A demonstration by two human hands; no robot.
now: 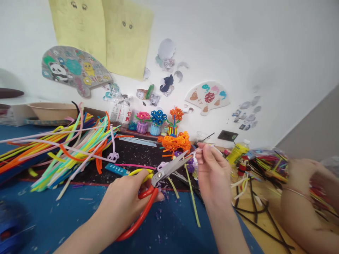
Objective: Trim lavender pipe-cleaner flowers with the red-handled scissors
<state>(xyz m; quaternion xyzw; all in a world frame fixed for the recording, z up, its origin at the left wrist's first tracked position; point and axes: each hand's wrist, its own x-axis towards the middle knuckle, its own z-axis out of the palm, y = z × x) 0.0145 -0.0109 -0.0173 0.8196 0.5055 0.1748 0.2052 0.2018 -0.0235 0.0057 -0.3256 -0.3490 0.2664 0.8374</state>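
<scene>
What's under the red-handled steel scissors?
Blue work surface with purple scraps shows below the red-handled steel scissors; the left hand covers whatever lies directly beneath the grip.

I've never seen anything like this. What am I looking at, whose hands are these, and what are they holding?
This is a single picture from a camera worn on a person's head, looking forward and down, so the two arms rising from the bottom edge are that person's own. Their left hand holds red-handled scissors, and their right hand pinches a thin pale pipe cleaner near the blades. The blurred hand at the far right, with a thin bracelet, belongs to someone else. On the blue mat lies a large heap of colourful pipe cleaners. Farther back are orange pipe-cleaner pieces and pipe-cleaner flowers in small pots.
</scene>
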